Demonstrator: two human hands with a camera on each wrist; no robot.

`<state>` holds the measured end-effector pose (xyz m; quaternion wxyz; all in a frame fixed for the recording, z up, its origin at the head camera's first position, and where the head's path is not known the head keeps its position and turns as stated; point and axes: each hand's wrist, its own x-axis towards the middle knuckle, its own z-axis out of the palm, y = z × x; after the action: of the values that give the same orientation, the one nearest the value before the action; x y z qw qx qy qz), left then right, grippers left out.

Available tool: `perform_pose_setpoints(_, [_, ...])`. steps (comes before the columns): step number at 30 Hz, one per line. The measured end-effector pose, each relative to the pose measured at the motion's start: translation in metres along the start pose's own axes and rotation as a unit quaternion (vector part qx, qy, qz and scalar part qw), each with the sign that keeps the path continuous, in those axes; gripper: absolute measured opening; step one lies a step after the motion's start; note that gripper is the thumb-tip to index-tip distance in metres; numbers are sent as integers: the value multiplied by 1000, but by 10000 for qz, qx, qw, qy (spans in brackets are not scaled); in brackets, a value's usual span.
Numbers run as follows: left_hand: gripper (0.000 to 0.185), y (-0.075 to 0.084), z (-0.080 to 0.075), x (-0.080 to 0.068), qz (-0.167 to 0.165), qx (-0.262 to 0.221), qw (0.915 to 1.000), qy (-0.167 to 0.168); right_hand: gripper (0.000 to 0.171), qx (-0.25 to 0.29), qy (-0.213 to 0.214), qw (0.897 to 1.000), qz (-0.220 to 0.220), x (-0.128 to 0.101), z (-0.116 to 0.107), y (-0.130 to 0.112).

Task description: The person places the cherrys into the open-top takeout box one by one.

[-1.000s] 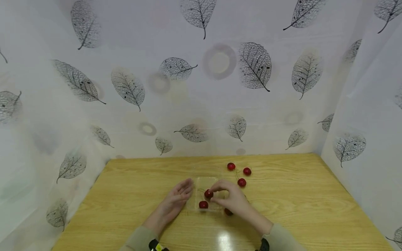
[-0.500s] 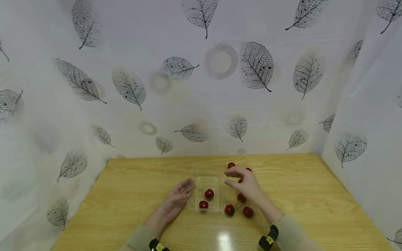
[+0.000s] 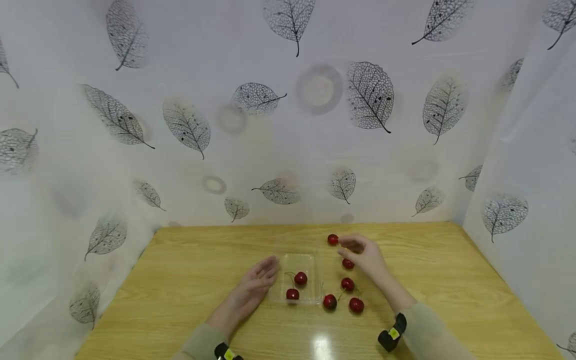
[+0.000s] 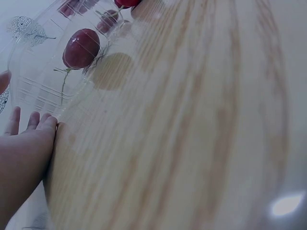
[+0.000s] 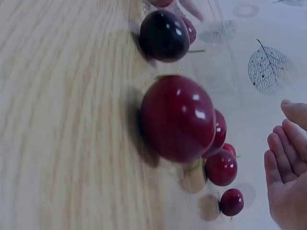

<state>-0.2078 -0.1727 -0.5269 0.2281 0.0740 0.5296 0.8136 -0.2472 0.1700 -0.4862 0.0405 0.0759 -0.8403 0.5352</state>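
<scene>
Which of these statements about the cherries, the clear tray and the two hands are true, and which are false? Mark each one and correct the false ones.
1. Two cherries lie inside the clear plastic tray. True: one cherry and another are in it.
2. The left hand holds a cherry. False: it rests open beside the tray, with nothing in its fingers.
3. The right hand is over the tray. False: it is out to the tray's right, near the far cherry.
4. Cherries lie on the wooden table right of the tray. True: for instance the one at.
</scene>
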Motion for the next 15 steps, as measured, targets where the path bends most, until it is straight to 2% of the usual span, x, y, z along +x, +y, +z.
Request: perform_pose_setpoints(15, [82,-4,-4,2,117,64,9998,-141,35,-106,292,9988,390,14,-18,29])
